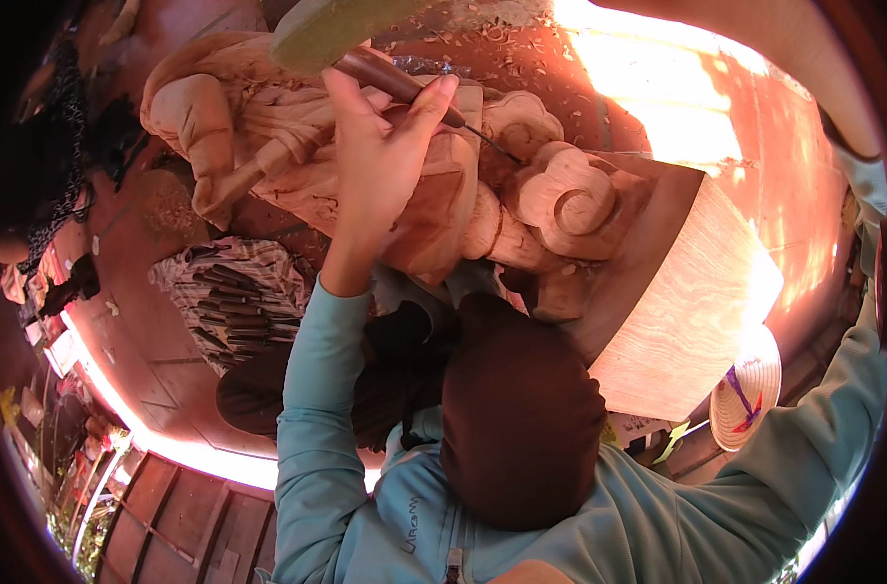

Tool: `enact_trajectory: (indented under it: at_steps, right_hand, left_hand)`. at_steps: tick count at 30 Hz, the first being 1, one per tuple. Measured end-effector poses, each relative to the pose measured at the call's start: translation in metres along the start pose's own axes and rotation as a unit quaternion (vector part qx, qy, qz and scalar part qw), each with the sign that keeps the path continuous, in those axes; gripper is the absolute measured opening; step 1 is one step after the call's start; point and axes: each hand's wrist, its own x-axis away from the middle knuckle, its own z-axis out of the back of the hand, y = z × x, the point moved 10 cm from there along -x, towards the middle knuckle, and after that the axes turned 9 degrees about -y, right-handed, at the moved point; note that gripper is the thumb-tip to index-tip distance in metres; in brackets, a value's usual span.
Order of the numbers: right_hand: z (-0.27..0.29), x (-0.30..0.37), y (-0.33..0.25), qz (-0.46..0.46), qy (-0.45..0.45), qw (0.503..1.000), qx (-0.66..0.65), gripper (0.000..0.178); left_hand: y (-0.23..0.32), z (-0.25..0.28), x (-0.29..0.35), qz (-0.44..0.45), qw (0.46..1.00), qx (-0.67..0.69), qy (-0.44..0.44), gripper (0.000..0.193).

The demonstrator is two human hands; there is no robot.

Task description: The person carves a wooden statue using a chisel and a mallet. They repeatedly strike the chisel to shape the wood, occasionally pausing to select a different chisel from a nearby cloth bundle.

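Reddish tiled floor (pixel 132 321), scattered with wood shavings, surrounds the work. Left hand (pixel 377 180): closed, gripping a slim brown-handled metal chisel (pixel 395 82) between thumb and fingers. From this hand, the chisel points right and downward; its tip lies beside a curled scroll on the reddish-brown wooden carving (pixel 443 209), which extends beneath and to both sides of the hand. Right hand: out of view; state cannot be determined.

Blurred pale mallet (pixel 332 31) near slanted brown-handled chisel (pixel 382 75), tip at scrolled wooden carving (pixel 450 195)
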Motion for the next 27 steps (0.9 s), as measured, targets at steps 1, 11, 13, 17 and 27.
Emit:
enact_trajectory:
  at_steps: [1, 11, 13, 17, 27]
  right_hand:
    - [0.0, -0.002, 0.0, -0.006, -0.004, 1.0, 0.009, 0.034]
    - [0.002, -0.019, 0.006, -0.084, -0.131, 0.985, 0.073, 0.037]
    - [0.0, -0.021, 0.005, -0.091, -0.153, 0.981, 0.076, 0.037]
    - [-0.003, -0.007, 0.011, 0.079, 0.028, 0.996, 0.04, 0.048]
    - [-0.013, 0.034, 0.016, 0.016, 0.007, 0.993, -0.119, 0.078]
  left_hand:
    - [-0.001, 0.002, 0.001, 0.012, 1.0, -0.001, 0.006, 0.048]
    - [-0.005, 0.004, -0.003, 0.02, 1.0, -0.013, 0.014, 0.047]
    - [-0.002, 0.001, -0.003, 0.012, 1.0, -0.021, 0.01, 0.046]
    - [0.033, -0.007, 0.012, -0.03, 0.999, -0.032, 0.026, 0.042]
    - [0.049, -0.012, 0.073, -0.173, 0.969, -0.137, 0.106, 0.049]
